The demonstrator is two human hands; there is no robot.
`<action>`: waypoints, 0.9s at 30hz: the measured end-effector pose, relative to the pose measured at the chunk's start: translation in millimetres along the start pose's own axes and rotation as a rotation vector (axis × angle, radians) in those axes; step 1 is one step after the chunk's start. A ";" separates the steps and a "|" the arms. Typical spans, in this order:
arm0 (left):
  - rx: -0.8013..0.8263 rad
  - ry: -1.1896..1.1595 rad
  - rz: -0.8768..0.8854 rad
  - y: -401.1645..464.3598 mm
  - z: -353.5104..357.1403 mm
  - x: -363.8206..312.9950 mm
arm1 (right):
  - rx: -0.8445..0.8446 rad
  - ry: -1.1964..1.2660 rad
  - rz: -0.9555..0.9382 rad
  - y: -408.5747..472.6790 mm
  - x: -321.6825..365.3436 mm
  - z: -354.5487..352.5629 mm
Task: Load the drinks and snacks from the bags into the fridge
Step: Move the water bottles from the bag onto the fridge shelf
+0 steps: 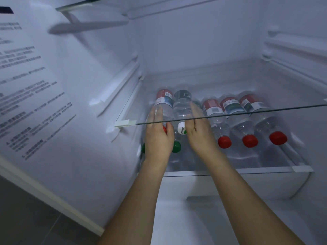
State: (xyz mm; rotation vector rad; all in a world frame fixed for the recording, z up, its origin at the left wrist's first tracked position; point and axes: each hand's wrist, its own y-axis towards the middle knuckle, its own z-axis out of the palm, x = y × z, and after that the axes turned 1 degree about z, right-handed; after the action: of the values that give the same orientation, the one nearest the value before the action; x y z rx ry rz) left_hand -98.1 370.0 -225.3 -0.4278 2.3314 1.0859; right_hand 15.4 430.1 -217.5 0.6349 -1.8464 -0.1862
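both forearms are stretched into the fridge (194, 50), the left hand (158, 131) and right hand (198, 131) laid flat-fingered beside the white-capped bottle (182, 110) at centre, gripping nothing, while several bottles are already stacked lying down on the lower shelf (265, 169) and no bags or snacks are seen.

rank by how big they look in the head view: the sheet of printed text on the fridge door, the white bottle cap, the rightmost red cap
1. Sheet of printed text, by far the largest.
2. Rightmost red cap.
3. White bottle cap, partly hidden by the hands, so 2 and 3 are unsure.

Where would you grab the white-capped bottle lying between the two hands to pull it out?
Grip the white-capped bottle at the neck just behind its cap, coming straight in from the fridge's open front. It lies on its side, cap toward you, with bottles close on both sides and the glass shelf above, so I'd judge the body hard to encircle.
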 end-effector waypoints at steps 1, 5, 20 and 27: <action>0.006 0.005 -0.003 -0.2 -0.6 -0.6 | 0.003 0.003 0.003 -0.6 0.7 -0.4; 0.031 0.033 -0.001 0.4 -4.3 -3.7 | 0.053 -0.041 0.028 -2.9 8.9 -7.2; 0.239 0.460 0.074 -27.7 -73.9 -46.7 | 0.571 -0.637 0.161 -56.9 78.5 -66.4; 0.368 0.444 0.091 -59.0 -133.3 -65.7 | 0.708 -0.851 0.165 -89.2 116.3 -83.5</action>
State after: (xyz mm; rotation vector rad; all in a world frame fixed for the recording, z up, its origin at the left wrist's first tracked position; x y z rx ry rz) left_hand -60.0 233.5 -151.4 -0.4588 2.8914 0.6171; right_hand 93.9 310.5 -128.2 0.9664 -2.8105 0.3932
